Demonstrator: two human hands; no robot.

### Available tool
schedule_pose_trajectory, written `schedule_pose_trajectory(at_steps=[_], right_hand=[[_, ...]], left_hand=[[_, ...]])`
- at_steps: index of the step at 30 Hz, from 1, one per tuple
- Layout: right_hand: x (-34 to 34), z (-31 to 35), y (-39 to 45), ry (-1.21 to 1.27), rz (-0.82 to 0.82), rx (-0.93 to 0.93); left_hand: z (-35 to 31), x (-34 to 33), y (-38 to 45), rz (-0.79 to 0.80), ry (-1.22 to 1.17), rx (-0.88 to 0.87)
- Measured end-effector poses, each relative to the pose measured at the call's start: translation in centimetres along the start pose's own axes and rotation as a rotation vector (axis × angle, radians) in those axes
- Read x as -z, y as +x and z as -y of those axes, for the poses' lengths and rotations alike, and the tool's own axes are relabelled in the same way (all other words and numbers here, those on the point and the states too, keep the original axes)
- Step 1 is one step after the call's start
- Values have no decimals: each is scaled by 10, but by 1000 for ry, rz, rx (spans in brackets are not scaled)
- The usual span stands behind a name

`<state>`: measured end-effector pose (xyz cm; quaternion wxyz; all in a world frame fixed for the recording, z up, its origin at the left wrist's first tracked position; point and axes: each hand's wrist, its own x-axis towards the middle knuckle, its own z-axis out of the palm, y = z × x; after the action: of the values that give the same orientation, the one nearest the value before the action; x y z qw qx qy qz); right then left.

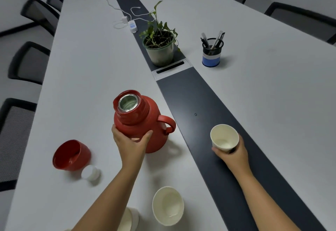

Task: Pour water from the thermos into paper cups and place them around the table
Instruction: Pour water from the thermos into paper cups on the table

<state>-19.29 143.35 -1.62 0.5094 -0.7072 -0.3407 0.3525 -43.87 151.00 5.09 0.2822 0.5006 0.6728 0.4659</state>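
Note:
A red thermos (138, 114) stands on the white table (87, 67), uncapped, its steel mouth showing and its handle pointing right. My left hand (130, 140) grips its body from the near side. My right hand (232, 153) holds a paper cup (224, 137) over the dark centre strip (196, 92); I cannot tell whether it holds water. The red thermos cap (71, 155) lies on its side at the left, with a white stopper (91, 173) beside it. Another paper cup (168, 205) stands near me, and more cups (130, 219) sit partly behind my left forearm.
A potted plant (160, 48) stands on the centre strip beyond the thermos. A mesh pen holder (212, 52) is at the right. Chargers and cables (127, 21) lie farther back. Black chairs (27, 63) line the left side, others the right.

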Motion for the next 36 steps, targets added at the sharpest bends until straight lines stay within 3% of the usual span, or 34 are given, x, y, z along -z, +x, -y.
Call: schedule_pose_trajectory(at_steps=[8,11,14,17,20,24,29,36], right_hand=[[27,9,-94,-53,84,3],[27,5,-150,-31,216,-22],[14,-5,-193,-94,414,-27],[-1,-12,-218,-139,490,-33],[-9,-17,-229,-137,471,-43],[-14,-22,-234,-161,434,-42],[-20,-29,-242,-174,411,-40],[-22,-36,-249,-262,369,-18]], left_hand=[[-9,29,-35,171,-27,60],[-7,59,-79,178,-35,58],[-5,99,-134,155,-101,-53],[3,134,-195,176,-80,-136],[32,158,-253,97,5,-163],[79,183,-302,22,123,18],[127,198,-319,209,458,113],[148,192,-318,417,825,76]])
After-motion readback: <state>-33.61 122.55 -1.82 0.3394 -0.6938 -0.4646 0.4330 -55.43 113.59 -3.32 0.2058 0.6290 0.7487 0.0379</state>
